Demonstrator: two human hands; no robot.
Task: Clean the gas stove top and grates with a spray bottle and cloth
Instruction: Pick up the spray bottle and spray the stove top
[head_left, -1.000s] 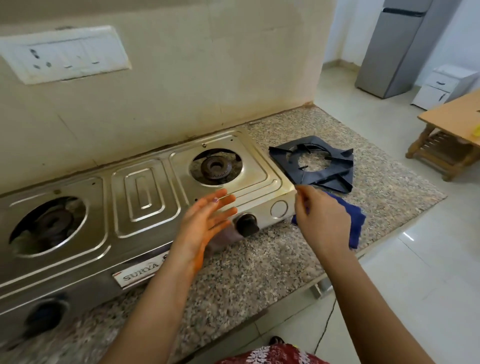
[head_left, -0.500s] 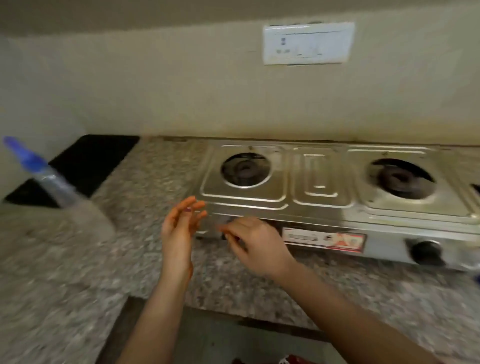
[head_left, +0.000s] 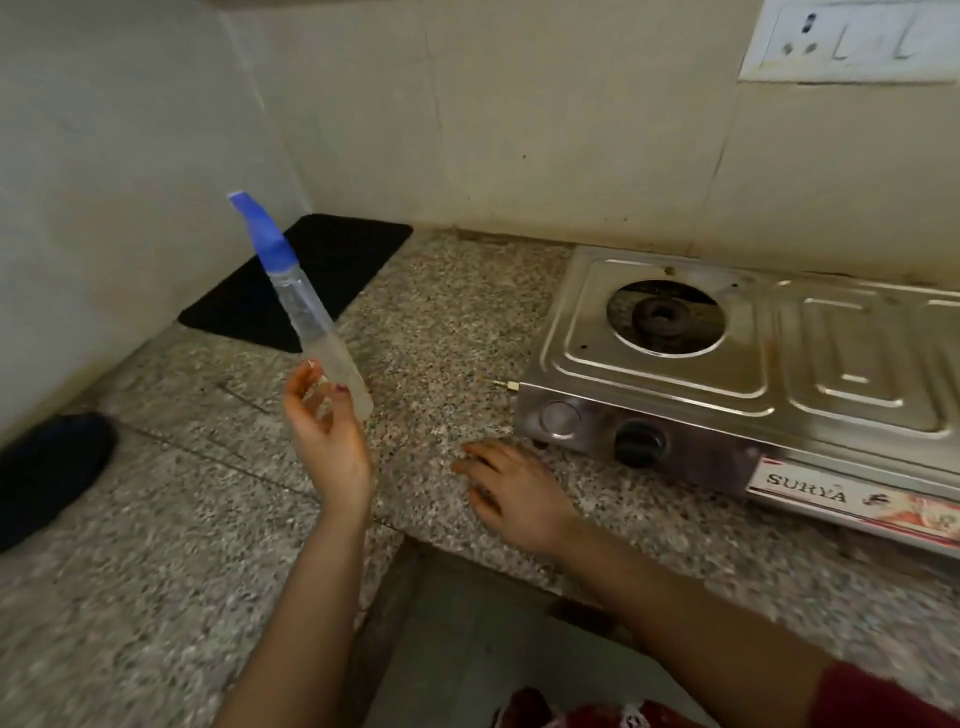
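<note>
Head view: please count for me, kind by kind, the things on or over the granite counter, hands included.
spray bottle: 1
gas stove: 1
black mat: 1
dark blue thing at the left edge, too blurred to name: 1
hands: 2 (left hand, right hand)
Total: 6

Home kitchen. Speckled granite worktop (head_left: 441, 322) runs into wall corner. Tabletop stainless-steel gas stove (head_left: 753, 374), badged SURYA, sits on it: round burner (head_left: 662, 313) in top, black control knob (head_left: 638, 444) on front. Switch-and-socket plate (head_left: 852, 41) on painted wall above. Black mat (head_left: 296, 280) in corner.
</note>
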